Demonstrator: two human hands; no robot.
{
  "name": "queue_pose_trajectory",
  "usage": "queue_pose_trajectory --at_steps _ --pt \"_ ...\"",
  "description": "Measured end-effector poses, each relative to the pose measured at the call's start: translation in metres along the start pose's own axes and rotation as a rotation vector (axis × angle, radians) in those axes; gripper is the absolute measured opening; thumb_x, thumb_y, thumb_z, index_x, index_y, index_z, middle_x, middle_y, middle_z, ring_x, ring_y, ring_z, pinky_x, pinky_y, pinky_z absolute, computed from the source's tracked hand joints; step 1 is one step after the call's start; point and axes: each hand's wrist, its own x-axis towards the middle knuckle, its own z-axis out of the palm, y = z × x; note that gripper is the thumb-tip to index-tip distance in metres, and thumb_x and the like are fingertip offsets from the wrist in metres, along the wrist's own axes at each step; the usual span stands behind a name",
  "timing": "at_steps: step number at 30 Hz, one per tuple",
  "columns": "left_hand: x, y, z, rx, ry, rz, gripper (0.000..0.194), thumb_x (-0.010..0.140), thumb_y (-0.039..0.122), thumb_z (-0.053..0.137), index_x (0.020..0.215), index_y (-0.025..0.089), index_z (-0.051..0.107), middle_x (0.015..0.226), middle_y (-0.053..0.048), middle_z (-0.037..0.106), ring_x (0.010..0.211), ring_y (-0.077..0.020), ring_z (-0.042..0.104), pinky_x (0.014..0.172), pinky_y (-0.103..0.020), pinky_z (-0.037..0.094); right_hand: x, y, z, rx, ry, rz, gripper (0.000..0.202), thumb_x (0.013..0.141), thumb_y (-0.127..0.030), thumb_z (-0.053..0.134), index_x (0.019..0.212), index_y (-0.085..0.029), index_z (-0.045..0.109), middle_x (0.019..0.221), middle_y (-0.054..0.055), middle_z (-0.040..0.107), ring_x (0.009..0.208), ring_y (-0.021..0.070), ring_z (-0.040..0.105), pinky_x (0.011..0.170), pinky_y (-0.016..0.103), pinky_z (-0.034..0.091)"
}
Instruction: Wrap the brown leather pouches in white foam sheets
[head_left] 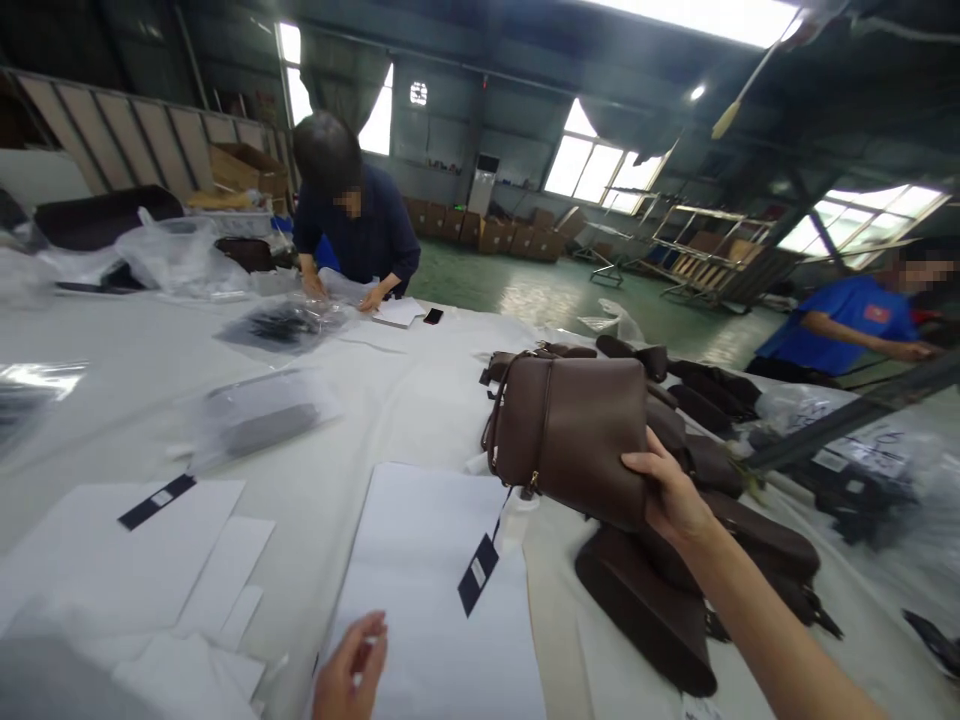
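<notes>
My right hand grips the bottom end of a dark brown leather-look bag, thumb on the near face. The bag is held tilted above the table, with a zip and handle toward its left end. From it hangs a black tag with a white label. My left hand is loosely curled with thumb and fingers apart, empty, over the left edge of a stack of white paper sheets. More brown bags lie piled under and behind my right hand.
A plastic-wrapped bag with a black tag lies to the left, beside white sheets. Across the table, a person in dark clothes handles clear plastic. Another in blue stands far right, beyond a metal bar.
</notes>
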Motion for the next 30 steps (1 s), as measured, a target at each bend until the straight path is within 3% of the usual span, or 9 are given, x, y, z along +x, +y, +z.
queue_pose_trajectory --at_steps 5,10,13,16,18,21,23,26,30 --pt "0.049 0.091 -0.026 -0.342 0.015 -0.022 0.055 0.065 0.037 0.077 0.114 0.019 0.059 0.120 -0.011 0.060 0.112 -0.0237 0.056 0.103 -0.034 0.039 -0.056 -0.022 0.006 0.027 -0.015 0.046 0.070 0.055 -0.023 0.068 0.123 -0.026 0.053 0.104 0.005 0.067 0.091 0.0259 0.062 0.075 0.038 0.051" --pt "0.013 0.167 0.017 -0.583 -0.189 0.166 0.100 0.040 0.004 0.086 0.130 0.021 0.045 0.140 -0.015 0.042 0.135 -0.0262 0.032 0.112 -0.035 0.023 -0.097 -0.018 0.022 0.048 0.016 0.068 0.080 0.056 -0.024 0.070 0.132 -0.027 0.045 0.106 0.007 0.067 0.086 0.0249 0.063 0.065 0.034 0.052" --pt "-0.022 0.171 0.059 -0.483 -0.085 0.306 0.111 0.032 0.002 0.087 0.132 0.024 0.043 0.148 -0.012 0.031 0.139 -0.0249 0.023 0.115 -0.032 0.018 -0.120 -0.008 0.039 0.062 0.066 0.153 0.082 0.059 -0.025 0.070 0.135 -0.031 0.039 0.106 0.005 0.067 0.079 0.0208 0.063 0.059 0.029 0.051" --pt "-0.036 0.166 0.078 -0.350 0.074 0.306 0.097 0.050 0.013 0.084 0.135 0.024 0.038 0.141 -0.012 0.042 0.132 -0.0241 0.038 0.111 -0.035 0.028 -0.145 -0.004 0.054 0.018 0.106 0.261 0.080 0.062 -0.029 0.071 0.134 -0.035 0.037 0.111 0.003 0.064 0.077 0.0185 0.063 0.055 0.025 0.049" --pt "-0.038 0.170 0.069 -0.198 0.068 0.358 0.082 0.060 0.018 0.078 0.133 0.023 0.040 0.132 -0.010 0.052 0.123 -0.0227 0.048 0.107 -0.036 0.035 -0.163 -0.011 0.060 -0.027 0.087 0.312 0.077 0.065 -0.035 0.072 0.134 -0.037 0.036 0.118 0.003 0.061 0.083 0.0188 0.063 0.056 0.026 0.050" --pt "-0.049 0.192 0.033 0.037 -0.130 0.366 0.061 0.065 0.026 0.074 0.121 0.023 0.052 0.115 -0.005 0.062 0.104 -0.0197 0.059 0.094 -0.032 0.045 -0.192 -0.034 0.060 -0.118 0.113 0.343 0.080 0.070 -0.047 0.068 0.138 -0.040 0.027 0.125 0.004 0.057 0.093 0.0208 0.062 0.061 0.029 0.053" --pt "-0.062 0.207 0.007 0.106 -0.313 0.212 0.054 0.065 0.032 0.073 0.115 0.022 0.056 0.096 -0.002 0.067 0.082 -0.0155 0.062 0.074 -0.026 0.050 -0.212 -0.049 0.054 -0.238 0.122 0.339 0.085 0.071 -0.052 0.066 0.142 -0.038 0.021 0.120 0.005 0.059 0.094 0.0219 0.061 0.064 0.031 0.054" --pt "-0.074 0.204 -0.022 0.070 -0.565 -0.103 0.054 0.068 0.039 0.071 0.114 0.018 0.053 0.074 0.000 0.067 0.053 -0.0096 0.052 0.044 -0.019 0.038 -0.236 -0.045 0.043 -0.438 -0.027 0.288 0.088 0.069 -0.053 0.067 0.143 -0.030 0.026 0.102 0.007 0.063 0.086 0.0214 0.062 0.066 0.032 0.054" --pt "-0.056 0.132 -0.036 0.073 -0.664 -0.562 0.052 0.067 0.046 0.069 0.103 0.014 0.050 0.067 -0.006 0.066 0.036 -0.0052 0.037 0.034 -0.018 0.019 -0.240 0.040 0.028 -0.595 -0.255 0.308 0.078 0.069 -0.050 0.066 0.137 -0.022 0.040 0.101 0.007 0.061 0.084 0.0194 0.062 0.074 0.033 0.053"
